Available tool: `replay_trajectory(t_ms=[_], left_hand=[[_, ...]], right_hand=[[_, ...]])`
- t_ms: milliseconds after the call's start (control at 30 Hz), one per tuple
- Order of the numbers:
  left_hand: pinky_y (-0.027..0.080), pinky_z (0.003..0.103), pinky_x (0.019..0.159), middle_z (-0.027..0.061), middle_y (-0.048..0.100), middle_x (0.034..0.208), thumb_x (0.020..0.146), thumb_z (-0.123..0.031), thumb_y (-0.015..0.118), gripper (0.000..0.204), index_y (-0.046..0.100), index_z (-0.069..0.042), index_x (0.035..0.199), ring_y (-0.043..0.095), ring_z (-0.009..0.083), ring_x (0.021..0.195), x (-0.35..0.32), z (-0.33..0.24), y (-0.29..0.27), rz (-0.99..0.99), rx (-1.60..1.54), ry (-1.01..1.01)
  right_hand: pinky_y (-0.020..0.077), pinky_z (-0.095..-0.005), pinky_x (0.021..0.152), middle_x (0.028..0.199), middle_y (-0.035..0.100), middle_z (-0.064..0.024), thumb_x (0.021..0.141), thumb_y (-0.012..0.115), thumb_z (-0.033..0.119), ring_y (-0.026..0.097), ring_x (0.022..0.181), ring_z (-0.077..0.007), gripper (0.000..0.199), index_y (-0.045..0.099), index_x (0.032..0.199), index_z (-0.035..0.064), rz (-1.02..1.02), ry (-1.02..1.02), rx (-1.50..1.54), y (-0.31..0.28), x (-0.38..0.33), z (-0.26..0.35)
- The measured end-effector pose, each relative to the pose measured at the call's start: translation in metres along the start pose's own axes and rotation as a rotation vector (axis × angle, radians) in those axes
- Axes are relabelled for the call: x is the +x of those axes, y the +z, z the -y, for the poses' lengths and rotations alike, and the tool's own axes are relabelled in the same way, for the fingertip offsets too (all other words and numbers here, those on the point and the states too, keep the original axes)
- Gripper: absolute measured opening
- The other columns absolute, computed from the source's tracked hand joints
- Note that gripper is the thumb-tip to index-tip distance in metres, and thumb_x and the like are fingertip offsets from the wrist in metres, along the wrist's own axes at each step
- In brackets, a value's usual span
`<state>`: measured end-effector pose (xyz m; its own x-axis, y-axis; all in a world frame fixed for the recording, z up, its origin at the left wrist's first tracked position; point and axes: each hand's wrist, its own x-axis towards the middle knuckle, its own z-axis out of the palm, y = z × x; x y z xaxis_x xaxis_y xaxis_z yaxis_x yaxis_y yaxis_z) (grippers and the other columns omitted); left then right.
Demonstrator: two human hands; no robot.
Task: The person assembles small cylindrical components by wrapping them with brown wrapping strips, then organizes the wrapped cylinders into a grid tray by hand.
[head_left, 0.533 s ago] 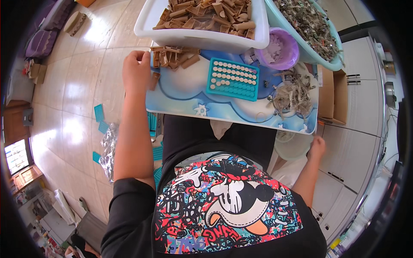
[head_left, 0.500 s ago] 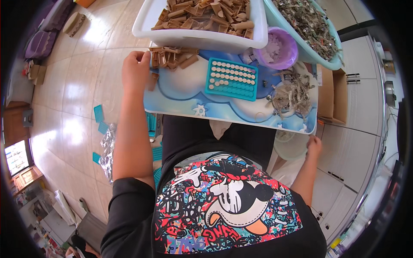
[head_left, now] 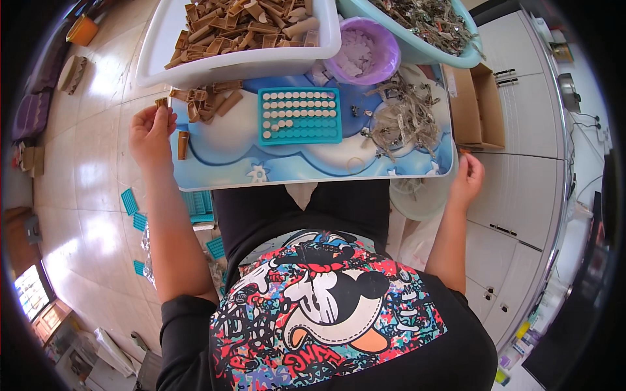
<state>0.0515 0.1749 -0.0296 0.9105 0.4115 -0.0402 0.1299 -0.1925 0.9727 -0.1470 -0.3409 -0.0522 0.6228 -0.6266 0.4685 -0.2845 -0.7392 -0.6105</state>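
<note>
My left hand point(head_left: 151, 135) is closed in a pinch on a small brown plastic piece point(head_left: 162, 102) at the table's left edge. Another brown piece point(head_left: 183, 145) lies beside it, and a small brown pile point(head_left: 207, 103) sits a little farther in. Just off the right edge, the fingers of my right hand point(head_left: 468, 179) are pressed together; a tiny orange-brown bit shows at their tips, too small to name. Between my hands lies a teal tray point(head_left: 301, 133), its far rows filled with white round discs. Tangled greyish strips with metal bits point(head_left: 407, 117) lie right of it.
A white tub point(head_left: 241, 68) of brown pieces stands at the back, beside a purple bowl point(head_left: 389, 55) of white bits and a pale green basin point(head_left: 471, 58) of strips. A cardboard box point(head_left: 486, 107) stands right of the blue table point(head_left: 313, 168). Teal trays point(head_left: 129, 202) lie on the floor.
The view has swung, so the table sits farther left. My left hand now shows a brown piece in its fingertips. My right hand has risen beside the table's right edge.
</note>
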Motion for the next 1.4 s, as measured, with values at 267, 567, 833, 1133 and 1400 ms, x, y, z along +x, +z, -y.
replay_trajectory(t_ms=[267, 567, 833, 1133, 1400], left_hand=[[0.037, 0.018, 0.047, 0.003, 0.054, 0.078, 0.085, -0.002, 0.052, 0.028, 0.054, -0.003, 0.113, 0.047, 0.0062, 0.057, -0.066, -0.037, 0.015, 0.428, -0.503, -0.268], [0.032, 0.019, 0.045, 0.0034, 0.054, 0.082, 0.091, -0.02, 0.047, 0.03, 0.052, -0.003, 0.116, 0.043, 0.0075, 0.056, -0.114, -0.041, 0.014, 0.61, -0.72, -0.653], [0.045, 0.024, 0.061, 0.0055, 0.057, 0.092, 0.094, -0.023, 0.047, 0.038, 0.047, 0.002, 0.122, 0.054, 0.0108, 0.074, -0.125, -0.043, 0.028, 0.78, -0.773, -0.593], [0.052, 0.029, 0.075, 0.0111, 0.058, 0.103, 0.096, -0.02, 0.042, 0.033, 0.047, 0.002, 0.12, 0.062, 0.0178, 0.085, -0.134, -0.047, 0.035, 0.81, -0.729, -0.571], [0.049, 0.029, 0.078, 0.0097, 0.059, 0.105, 0.095, -0.022, 0.048, 0.031, 0.051, 0.0, 0.117, 0.061, 0.0165, 0.088, -0.137, -0.046, 0.037, 0.902, -0.708, -0.497]], right_hand=[[0.0451, -0.0328, 0.069, 0.083, 0.059, -0.0076, 0.072, 0.069, 0.013, 0.056, 0.08, -0.0261, 0.019, 0.065, 0.09, 0.0075, 0.401, -0.522, -0.019, 0.076, -0.003, 0.165], [0.0434, -0.0197, 0.07, 0.088, 0.062, -0.0004, 0.083, 0.065, 0.011, 0.055, 0.078, -0.0056, 0.018, 0.064, 0.099, 0.0014, 0.423, 0.072, 0.64, 0.054, 0.056, 0.174], [0.0441, -0.0198, 0.072, 0.09, 0.063, -0.0054, 0.084, 0.065, 0.01, 0.057, 0.08, -0.0087, 0.021, 0.063, 0.101, -0.0019, 0.271, 0.023, 0.709, 0.034, 0.071, 0.174], [0.0478, -0.0242, 0.073, 0.094, 0.065, -0.0112, 0.086, 0.06, 0.009, 0.062, 0.081, -0.0135, 0.022, 0.059, 0.105, -0.0036, 0.167, -0.047, 0.814, 0.029, 0.068, 0.19], [0.0433, -0.02, 0.067, 0.085, 0.064, -0.0025, 0.084, 0.064, 0.013, 0.058, 0.075, -0.0072, 0.021, 0.064, 0.102, 0.0022, 0.508, 0.063, 0.508, 0.043, 0.064, 0.17]])
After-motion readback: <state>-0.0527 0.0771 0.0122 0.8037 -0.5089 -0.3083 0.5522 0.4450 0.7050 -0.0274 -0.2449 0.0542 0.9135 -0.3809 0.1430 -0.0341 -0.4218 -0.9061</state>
